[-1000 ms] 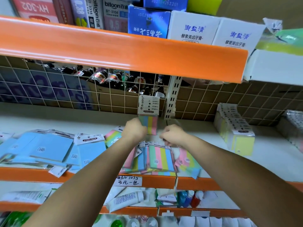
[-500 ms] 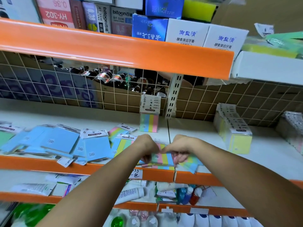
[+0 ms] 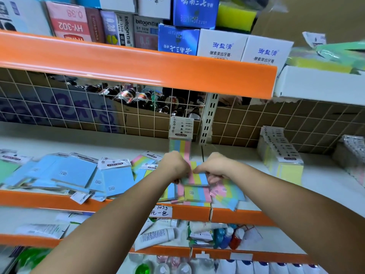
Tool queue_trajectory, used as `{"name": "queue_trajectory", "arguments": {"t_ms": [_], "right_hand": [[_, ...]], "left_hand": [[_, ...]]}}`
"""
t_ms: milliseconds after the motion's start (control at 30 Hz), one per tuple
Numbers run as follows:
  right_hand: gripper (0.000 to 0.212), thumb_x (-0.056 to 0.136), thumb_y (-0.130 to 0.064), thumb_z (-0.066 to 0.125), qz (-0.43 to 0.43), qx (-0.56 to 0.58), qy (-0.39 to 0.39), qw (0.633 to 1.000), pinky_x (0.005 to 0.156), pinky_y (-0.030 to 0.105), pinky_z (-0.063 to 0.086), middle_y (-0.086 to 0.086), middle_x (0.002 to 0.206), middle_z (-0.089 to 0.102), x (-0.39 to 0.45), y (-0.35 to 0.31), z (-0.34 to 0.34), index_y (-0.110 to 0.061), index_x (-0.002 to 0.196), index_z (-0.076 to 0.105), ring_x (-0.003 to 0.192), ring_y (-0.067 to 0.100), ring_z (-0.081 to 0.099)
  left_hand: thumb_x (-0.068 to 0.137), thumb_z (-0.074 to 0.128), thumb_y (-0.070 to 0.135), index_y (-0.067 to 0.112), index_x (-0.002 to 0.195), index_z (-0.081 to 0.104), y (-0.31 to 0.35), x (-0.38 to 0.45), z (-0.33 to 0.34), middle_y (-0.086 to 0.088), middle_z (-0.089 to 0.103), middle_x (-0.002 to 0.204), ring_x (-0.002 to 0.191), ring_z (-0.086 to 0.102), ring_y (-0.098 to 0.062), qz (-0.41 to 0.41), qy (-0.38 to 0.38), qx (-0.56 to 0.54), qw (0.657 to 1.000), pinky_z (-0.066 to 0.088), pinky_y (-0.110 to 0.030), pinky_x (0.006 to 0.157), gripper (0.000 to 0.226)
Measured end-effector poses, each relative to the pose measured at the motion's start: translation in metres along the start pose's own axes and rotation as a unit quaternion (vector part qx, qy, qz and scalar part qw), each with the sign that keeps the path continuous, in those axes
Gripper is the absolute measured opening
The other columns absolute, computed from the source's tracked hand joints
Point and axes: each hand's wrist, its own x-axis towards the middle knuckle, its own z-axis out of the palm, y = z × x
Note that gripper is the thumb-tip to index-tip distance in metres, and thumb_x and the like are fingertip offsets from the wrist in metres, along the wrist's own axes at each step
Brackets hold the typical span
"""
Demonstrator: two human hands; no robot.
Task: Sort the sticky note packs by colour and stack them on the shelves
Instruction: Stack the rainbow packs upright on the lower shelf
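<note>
- Both hands meet over the front middle of a white shelf (image 3: 256, 155) edged in orange.
- The left hand (image 3: 173, 167) and right hand (image 3: 215, 168) grip one striped pack (image 3: 197, 177) by its opposite ends, fingers curled around it; the fingertips are hidden, so the exact pinch cannot be told.
- That pack sits just above a loose striped pile (image 3: 197, 194) at the shelf's lip.
- Blue packs (image 3: 116, 177) sprawl to the left; a yellow stack (image 3: 284, 169) stands at right.
- Risk: the pile overhangs the edge, so a nudge might tip packs onto the lower shelf.
</note>
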Motion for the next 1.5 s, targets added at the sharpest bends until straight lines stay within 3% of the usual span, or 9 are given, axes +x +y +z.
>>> {"name": "queue_trajectory", "arguments": {"t_ms": [133,267,433,600,767,1033,1133,1333,1500], "right_hand": [[0.029,0.08,-0.023,0.075,-0.009,-0.017,0.065,0.998,0.051,0.027,0.057,0.011,0.07,0.062,0.008,-0.012,0.001,-0.003,0.097,0.063,0.051,0.02,0.061],[0.036,0.086,-0.019,0.065,-0.031,0.021,0.084,0.996,0.068,0.032,0.06,0.011,0.1,0.063,0.018,-0.018,0.008,-0.012,0.119,0.056,0.062,0.022,0.063],[0.046,0.089,-0.015,0.055,-0.082,0.052,0.099,0.99,0.087,0.034,0.054,0.007,0.124,0.058,0.027,-0.023,0.016,-0.02,0.135,0.049,0.102,0.027,0.061],[0.049,0.091,-0.017,0.051,-0.086,0.09,0.081,0.989,0.081,0.04,0.052,0.014,0.121,0.057,0.041,-0.026,0.03,-0.021,0.138,0.04,0.096,0.032,0.059],[0.053,0.09,-0.01,0.048,-0.078,0.098,0.076,0.989,0.055,0.03,0.039,0.014,0.118,0.058,0.059,-0.022,0.043,-0.023,0.14,0.034,0.067,0.019,0.047],[0.052,0.087,-0.008,0.048,-0.042,0.108,0.059,0.991,0.058,0.03,0.041,0.012,0.124,0.057,0.076,-0.017,0.05,-0.012,0.137,0.034,0.09,0.028,0.056],[0.055,0.087,-0.011,0.048,-0.039,0.094,0.047,0.994,0.063,0.03,0.042,0.01,0.128,0.055,0.079,-0.017,0.05,-0.015,0.14,0.034,0.1,0.031,0.059],[0.046,0.091,-0.008,0.049,-0.075,0.069,0.044,0.994,0.053,0.024,0.035,0.013,0.122,0.058,0.083,-0.013,0.046,-0.015,0.136,0.045,0.07,0.019,0.049],[0.039,0.087,-0.012,0.051,-0.077,0.054,0.044,0.995,0.057,0.024,0.037,0.011,0.111,0.063,0.086,-0.011,0.052,-0.018,0.125,0.054,0.08,0.023,0.052]], "left_hand": [[0.075,0.069,0.012,0.006,0.063,0.059,-0.001,0.013,-0.005,-0.007,0.058,0.054,0.046,0.059,-0.018,0.01,0.051,-0.015,0.999,0.051,-0.022,0.052,0.017],[0.072,0.077,0.017,0.006,0.08,0.067,-0.002,0.022,-0.007,-0.009,0.065,0.077,0.066,0.062,-0.023,0.006,0.048,-0.024,0.999,0.051,-0.026,0.06,0.016],[0.074,0.068,0.014,0.005,0.096,0.068,-0.01,0.04,-0.008,-0.012,0.069,0.097,0.084,0.065,-0.028,0.029,0.083,-0.093,0.992,0.046,-0.027,0.063,0.024],[0.084,0.058,0.022,0.008,0.112,0.053,-0.016,0.054,-0.008,-0.013,0.062,0.11,0.099,0.059,-0.032,0.049,0.095,-0.165,0.981,0.053,-0.036,0.083,0.032],[0.088,0.055,0.024,0.012,0.128,0.045,-0.018,0.068,-0.002,-0.014,0.058,0.123,0.11,0.056,-0.033,0.024,0.074,-0.173,0.982,0.049,-0.036,0.09,0.042],[0.092,0.048,0.017,0.011,0.141,0.035,-0.013,0.081,0.005,-0.016,0.053,0.131,0.118,0.053,-0.033,-0.014,0.044,-0.145,0.988,0.044,-0.035,0.095,0.051],[0.093,0.046,0.015,0.002,0.135,0.039,-0.01,0.085,0.007,-0.019,0.051,0.132,0.118,0.053,-0.033,-0.048,0.033,-0.123,0.991,0.046,-0.034,0.091,0.044],[0.095,0.044,0.013,-0.003,0.119,0.054,-0.013,0.089,0.009,-0.019,0.059,0.121,0.106,0.059,-0.032,-0.031,0.014,-0.094,0.995,0.041,-0.027,0.07,0.031],[0.09,0.042,0.011,-0.004,0.111,0.06,-0.02,0.091,0.006,-0.016,0.062,0.086,0.067,0.06,-0.024,-0.036,-0.031,-0.125,0.991,0.033,-0.021,0.045,0.031]]}}
